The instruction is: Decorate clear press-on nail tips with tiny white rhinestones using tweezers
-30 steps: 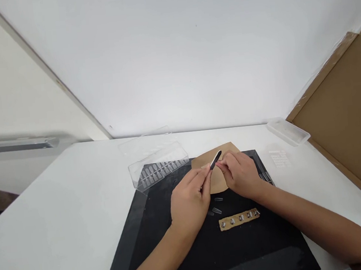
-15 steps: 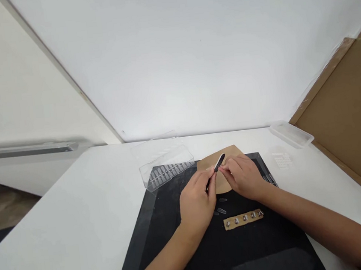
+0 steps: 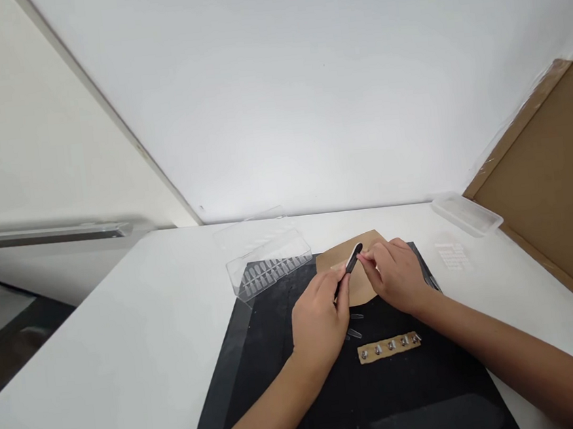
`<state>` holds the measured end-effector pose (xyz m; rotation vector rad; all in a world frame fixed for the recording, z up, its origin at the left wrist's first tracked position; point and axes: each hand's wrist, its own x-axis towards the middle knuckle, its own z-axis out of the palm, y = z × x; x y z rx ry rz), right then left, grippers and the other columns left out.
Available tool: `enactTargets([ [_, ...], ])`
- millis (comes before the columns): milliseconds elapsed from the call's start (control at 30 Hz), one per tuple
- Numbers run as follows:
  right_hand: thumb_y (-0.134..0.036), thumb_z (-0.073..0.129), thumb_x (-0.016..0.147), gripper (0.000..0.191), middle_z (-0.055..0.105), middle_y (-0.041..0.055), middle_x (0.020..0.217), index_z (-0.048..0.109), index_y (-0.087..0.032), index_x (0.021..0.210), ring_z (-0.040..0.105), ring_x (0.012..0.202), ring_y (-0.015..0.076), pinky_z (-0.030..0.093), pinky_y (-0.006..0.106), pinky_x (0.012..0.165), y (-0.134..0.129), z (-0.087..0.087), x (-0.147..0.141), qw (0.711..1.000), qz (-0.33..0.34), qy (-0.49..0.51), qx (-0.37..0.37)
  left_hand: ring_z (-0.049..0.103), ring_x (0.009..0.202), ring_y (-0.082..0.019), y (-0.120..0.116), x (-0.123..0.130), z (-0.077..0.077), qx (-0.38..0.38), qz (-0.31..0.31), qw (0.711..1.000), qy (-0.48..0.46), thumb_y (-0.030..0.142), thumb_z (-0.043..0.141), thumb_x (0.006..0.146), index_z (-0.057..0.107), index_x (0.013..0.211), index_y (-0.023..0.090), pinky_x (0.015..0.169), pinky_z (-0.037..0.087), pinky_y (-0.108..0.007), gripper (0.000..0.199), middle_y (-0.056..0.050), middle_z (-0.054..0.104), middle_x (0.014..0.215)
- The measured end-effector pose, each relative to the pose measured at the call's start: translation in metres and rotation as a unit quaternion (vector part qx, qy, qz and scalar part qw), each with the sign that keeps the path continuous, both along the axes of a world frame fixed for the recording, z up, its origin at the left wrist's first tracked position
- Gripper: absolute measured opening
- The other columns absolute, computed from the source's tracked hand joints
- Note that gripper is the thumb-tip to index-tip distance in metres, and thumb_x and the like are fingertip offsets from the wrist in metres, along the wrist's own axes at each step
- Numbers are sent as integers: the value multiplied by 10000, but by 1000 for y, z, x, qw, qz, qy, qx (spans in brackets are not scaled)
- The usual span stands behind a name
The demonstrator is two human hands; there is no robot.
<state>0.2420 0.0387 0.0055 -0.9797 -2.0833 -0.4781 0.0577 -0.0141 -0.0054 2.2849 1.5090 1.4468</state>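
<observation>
Below centre frame, the left hand grips a file, best kept steady; the right hand pinches closed, contents unclear.

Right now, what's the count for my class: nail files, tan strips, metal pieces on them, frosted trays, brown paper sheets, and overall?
Nail file: 1
Tan strip: 1
Metal pieces: 5
Frosted tray: 1
Brown paper sheet: 1
Total: 9

From the person's head, the view was directed forward and down: the flat black rectangular mat was seen from above, fairly near, and the smooth white upright wall was faced beyond.
</observation>
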Motion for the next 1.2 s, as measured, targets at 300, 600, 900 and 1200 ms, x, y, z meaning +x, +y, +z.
enactTargets([
  [300,-254,452,1111,298,638,14,719,500,-220,819,537,630,175,342,355,705,-2,-7,-7,997,38,-64,-30,743,834,-191,3,-2,4,-27,4,1000,6,189,578,1036,751,1030,173,792,579,-307,175,-67,785,921],
  [600,-253,441,1104,270,662,23,750,507,-220,845,557,655,181,337,359,707,1,-1,-7,997,44,-34,-52,716,772,-179,-1,0,11,-30,4,999,-16,191,577,1034,742,930,185,744,559,-303,195,-53,766,862],
  [900,-269,446,1105,281,664,12,733,498,-221,832,556,632,172,321,355,726,-4,3,-9,997,37,-39,-61,723,793,-181,0,0,11,-11,10,1000,-19,190,575,1036,744,969,186,752,557,-306,182,-52,773,873],
  [1200,-269,456,1102,264,678,12,756,509,-212,851,557,641,167,319,361,751,-1,5,-9,998,7,-9,-55,711,765,-176,0,0,12,-26,14,999,-26,207,583,1034,746,955,182,731,544,-304,183,-49,767,861],
])
